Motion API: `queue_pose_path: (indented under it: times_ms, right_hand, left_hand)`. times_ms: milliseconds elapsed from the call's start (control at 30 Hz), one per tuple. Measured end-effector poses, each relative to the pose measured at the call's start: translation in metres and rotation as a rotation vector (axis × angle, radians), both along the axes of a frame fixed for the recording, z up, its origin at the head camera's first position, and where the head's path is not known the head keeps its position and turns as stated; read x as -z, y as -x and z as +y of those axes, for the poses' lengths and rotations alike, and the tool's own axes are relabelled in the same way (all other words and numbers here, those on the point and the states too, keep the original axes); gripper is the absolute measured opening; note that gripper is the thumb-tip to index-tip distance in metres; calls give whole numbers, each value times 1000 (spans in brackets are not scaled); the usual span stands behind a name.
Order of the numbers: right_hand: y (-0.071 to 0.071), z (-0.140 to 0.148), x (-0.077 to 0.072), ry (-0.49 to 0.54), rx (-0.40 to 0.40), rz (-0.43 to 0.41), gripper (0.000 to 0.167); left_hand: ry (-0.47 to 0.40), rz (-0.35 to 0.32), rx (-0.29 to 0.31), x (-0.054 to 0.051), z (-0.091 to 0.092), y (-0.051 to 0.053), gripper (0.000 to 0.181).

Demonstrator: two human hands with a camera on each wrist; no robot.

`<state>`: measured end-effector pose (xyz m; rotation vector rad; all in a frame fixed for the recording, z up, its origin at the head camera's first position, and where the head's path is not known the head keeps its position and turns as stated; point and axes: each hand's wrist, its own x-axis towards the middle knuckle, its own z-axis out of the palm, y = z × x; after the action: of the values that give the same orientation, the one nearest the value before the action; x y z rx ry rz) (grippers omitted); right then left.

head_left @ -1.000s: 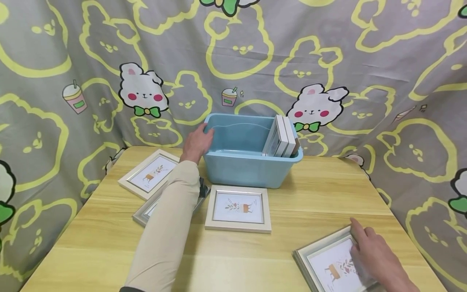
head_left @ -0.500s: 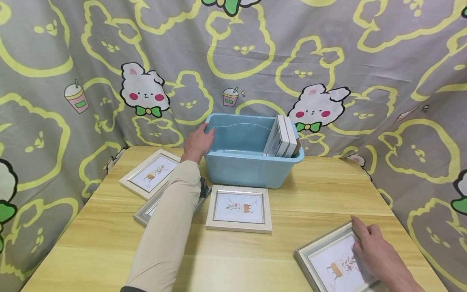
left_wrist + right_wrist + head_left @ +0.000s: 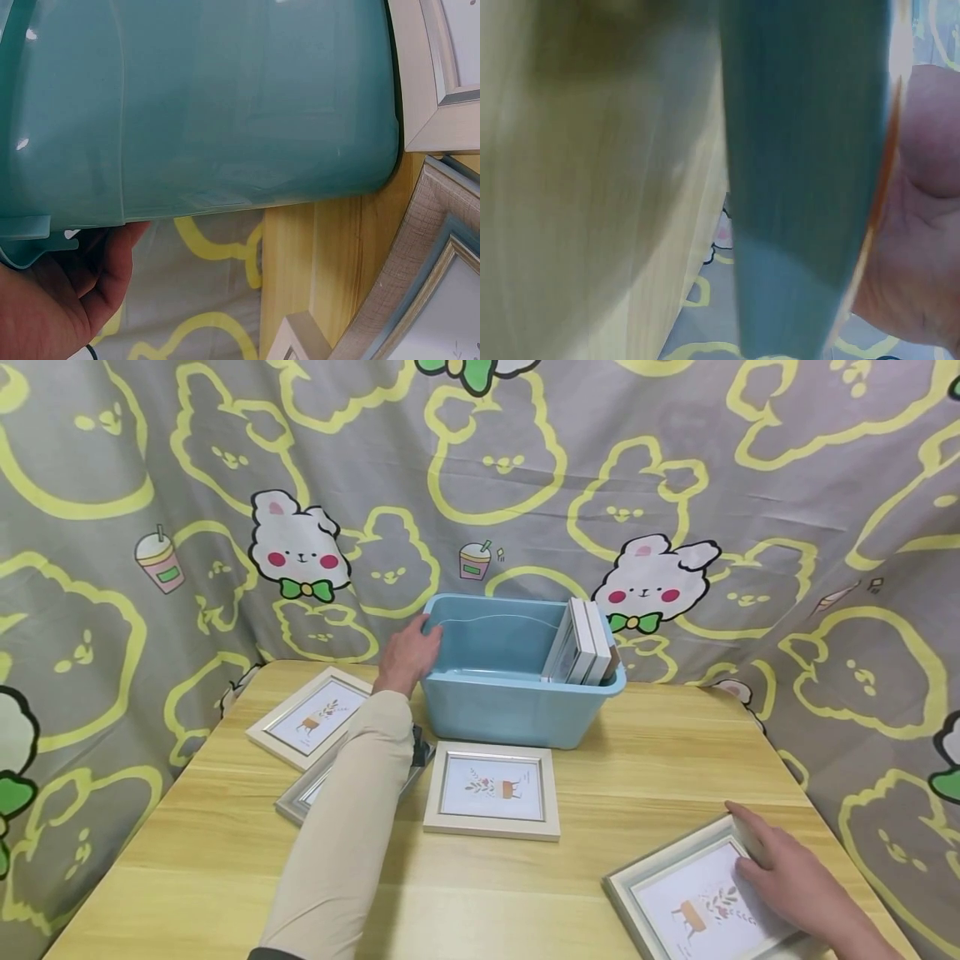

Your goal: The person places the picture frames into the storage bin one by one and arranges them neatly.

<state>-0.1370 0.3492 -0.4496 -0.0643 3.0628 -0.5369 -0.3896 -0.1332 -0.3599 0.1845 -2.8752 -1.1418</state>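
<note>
My left hand (image 3: 407,653) holds the left end rim of a light blue plastic bin (image 3: 510,714). In the left wrist view its fingers (image 3: 112,281) curl under the bin's handle lip. Several picture frames (image 3: 583,647) stand on edge at the bin's right end. At the front right, my right hand (image 3: 795,881) grips the far right corner of a grey-and-cream picture frame (image 3: 693,902), thumb over its face and fingers around the edge. Close up in the right wrist view are that frame's side (image 3: 802,150) and my palm (image 3: 922,240); the fingertips are hidden.
A cream picture frame (image 3: 491,831) lies flat before the bin. Left of it, a grey frame (image 3: 300,797) is partly covered by my left forearm, beside another cream frame (image 3: 281,739). A patterned curtain (image 3: 502,485) hangs behind the wooden table (image 3: 525,893).
My right hand has shifted slightly right and away at the frame's corner, uncovering more of its picture. The left hand and bin have stayed put.
</note>
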Motion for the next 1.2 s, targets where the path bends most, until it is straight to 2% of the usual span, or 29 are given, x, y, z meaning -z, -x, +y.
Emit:
queue_pose_path:
  times_ms: [100, 333, 500, 700, 800, 1100, 1200]
  right_hand:
    - [-2, 0, -3, 33, -6, 25, 74]
    - [-1, 1, -5, 36, -47, 148, 70]
    - [3, 0, -13, 27, -67, 219, 71]
    - [12, -1, -29, 1, -79, 216, 69]
    - [17, -1, -36, -14, -86, 246, 67]
    - [27, -6, -54, 5, -79, 169, 67]
    - [29, -7, -58, 4, -83, 169, 66]
  left_hand:
    - [0, 3, 1, -1, -1, 0, 61]
    - [-4, -4, 1, 0, 0, 1, 61]
    - [0, -2, -3, 1, 0, 2, 61]
    - [-6, -14, 0, -1, 0, 0, 61]
    - [-6, -11, -1, -1, -1, 0, 60]
    - [2, -8, 0, 0, -1, 0, 60]
    - [3, -4, 1, -1, -1, 0, 60]
